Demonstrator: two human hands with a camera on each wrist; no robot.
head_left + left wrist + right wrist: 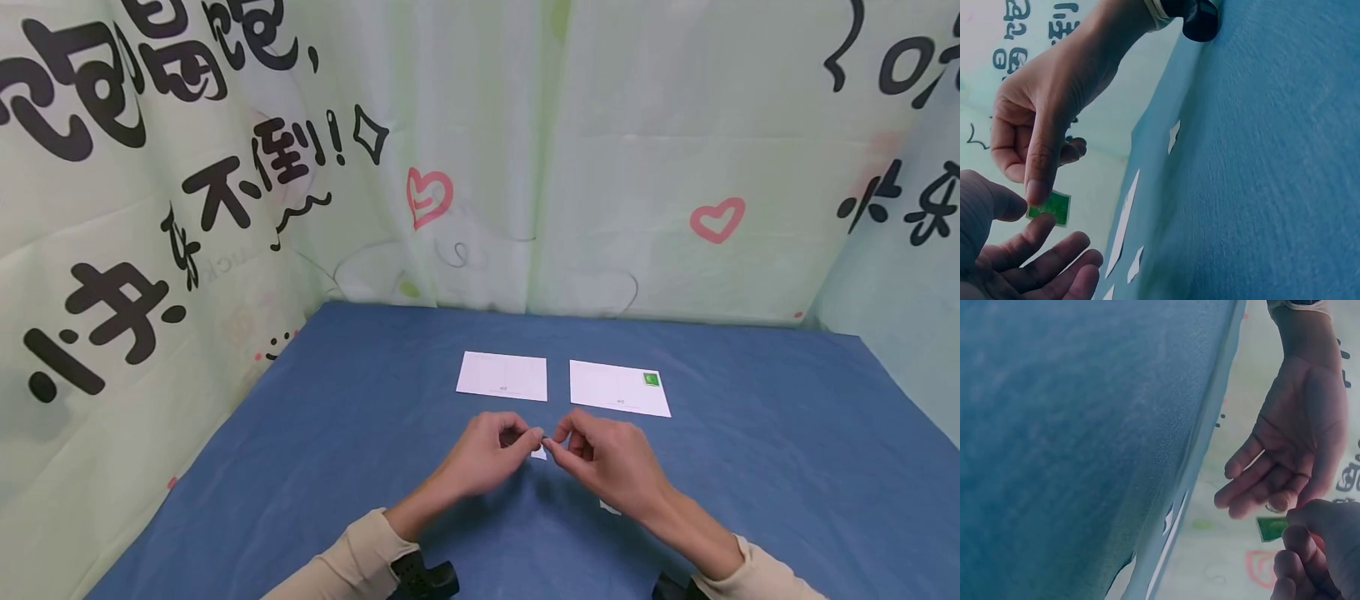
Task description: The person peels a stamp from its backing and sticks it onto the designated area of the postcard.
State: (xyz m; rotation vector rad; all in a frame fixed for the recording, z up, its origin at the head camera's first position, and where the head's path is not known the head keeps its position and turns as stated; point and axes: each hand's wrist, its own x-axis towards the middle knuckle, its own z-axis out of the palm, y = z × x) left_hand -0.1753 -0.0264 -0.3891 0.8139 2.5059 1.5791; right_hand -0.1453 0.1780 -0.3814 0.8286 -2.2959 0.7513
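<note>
My left hand (487, 454) and right hand (611, 458) meet above the blue cloth, their fingertips almost together. Between them is a small green postage stamp (1055, 209) with a pale border. It appears edge-on and barely visible in the head view. Thumb and index finger of each hand pinch it, as the right wrist view of the stamp (1270, 529) also suggests. Just beyond the hands lie two white cards: a left card (501, 377) with no stamp showing, and a right card (611, 387) bearing a green stamp (651, 379) in its upper right corner.
A small white paper scrap (538, 454) lies below the fingertips, and another scrap (610, 507) is partly hidden by the right hand. Blue cloth (337, 392) covers the table. A pale printed curtain (600, 167) stands behind and along both sides.
</note>
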